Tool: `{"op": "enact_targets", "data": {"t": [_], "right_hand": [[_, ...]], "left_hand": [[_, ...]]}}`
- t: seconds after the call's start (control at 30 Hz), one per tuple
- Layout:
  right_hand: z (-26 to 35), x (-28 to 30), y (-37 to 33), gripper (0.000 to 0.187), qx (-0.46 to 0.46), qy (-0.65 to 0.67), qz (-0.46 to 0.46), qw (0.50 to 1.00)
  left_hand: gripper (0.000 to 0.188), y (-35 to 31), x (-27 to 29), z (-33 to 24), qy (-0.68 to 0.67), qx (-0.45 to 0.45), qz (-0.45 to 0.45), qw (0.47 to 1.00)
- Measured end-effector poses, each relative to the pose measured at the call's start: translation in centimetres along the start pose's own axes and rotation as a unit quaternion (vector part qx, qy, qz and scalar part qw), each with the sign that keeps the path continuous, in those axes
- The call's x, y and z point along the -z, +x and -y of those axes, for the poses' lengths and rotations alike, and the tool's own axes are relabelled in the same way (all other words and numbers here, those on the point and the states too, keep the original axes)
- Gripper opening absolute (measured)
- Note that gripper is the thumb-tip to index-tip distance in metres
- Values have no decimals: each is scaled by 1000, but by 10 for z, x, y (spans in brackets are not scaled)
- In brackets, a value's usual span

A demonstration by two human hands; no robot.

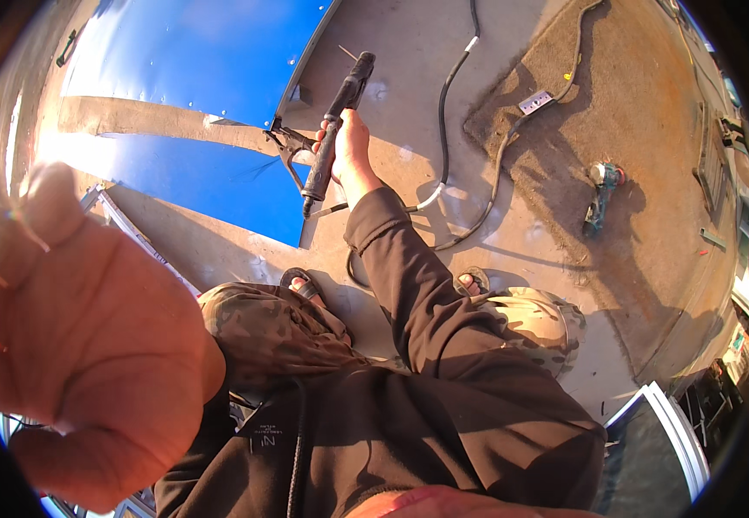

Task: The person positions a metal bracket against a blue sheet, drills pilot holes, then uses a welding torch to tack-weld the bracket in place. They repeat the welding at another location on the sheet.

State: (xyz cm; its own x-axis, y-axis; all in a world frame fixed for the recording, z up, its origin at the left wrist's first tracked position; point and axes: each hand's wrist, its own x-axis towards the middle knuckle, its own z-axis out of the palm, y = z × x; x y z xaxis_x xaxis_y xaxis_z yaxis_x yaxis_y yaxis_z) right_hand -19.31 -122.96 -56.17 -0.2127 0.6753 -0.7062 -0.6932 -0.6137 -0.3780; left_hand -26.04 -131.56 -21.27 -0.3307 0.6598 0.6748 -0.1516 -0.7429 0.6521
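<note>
My right hand [353, 155] is closed round the black handle of a welding electrode holder [336, 129], held out over the concrete floor. A thin electrode [348, 53] sticks out of its far end. Just left of that hand, a dark metal clamp [286, 147] sits by the edge of a glossy blue panel [210, 177]. My left hand [107, 354] is raised very near the camera, palm in sight and fingers apart, with nothing seen in it. Its fingertips are partly lost in glare and at the picture's rim.
Black cable [445, 112] winds across the floor beside a power strip [536, 103] on a cord. An angle grinder [600, 198] lies on a brown mat [556, 164] to the right. A larger blue panel [193, 60] lies at the far left. White-framed pieces [681, 436] stand near right.
</note>
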Motion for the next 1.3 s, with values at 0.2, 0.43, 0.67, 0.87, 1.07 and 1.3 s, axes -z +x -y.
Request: {"op": "enact_targets", "data": {"t": [0.2, 0.43, 0.67, 0.87, 1.07, 1.3], "right_hand": [[-7, -9, 3, 33, 59, -45, 25, 997], [-20, -23, 6, 35, 68, -34, 17, 997], [-21, -27, 11, 29, 63, -26, 13, 998], [-23, -24, 14, 29, 60, -33, 26, 997], [-27, -20, 17, 35, 70, -38, 35, 996], [-27, -19, 17, 37, 77, -26, 29, 996]], "left_hand": [[22, -90, -8, 62, 229, 394, 570, 684], [32, -114, 12, 63, 289, 364, 740, 487], [31, -110, 20, 63, 283, 355, 747, 486], [29, -111, 23, 65, 290, 321, 748, 503], [29, -109, 23, 64, 277, 341, 742, 506], [34, -101, 18, 67, 276, 379, 745, 474]]}}
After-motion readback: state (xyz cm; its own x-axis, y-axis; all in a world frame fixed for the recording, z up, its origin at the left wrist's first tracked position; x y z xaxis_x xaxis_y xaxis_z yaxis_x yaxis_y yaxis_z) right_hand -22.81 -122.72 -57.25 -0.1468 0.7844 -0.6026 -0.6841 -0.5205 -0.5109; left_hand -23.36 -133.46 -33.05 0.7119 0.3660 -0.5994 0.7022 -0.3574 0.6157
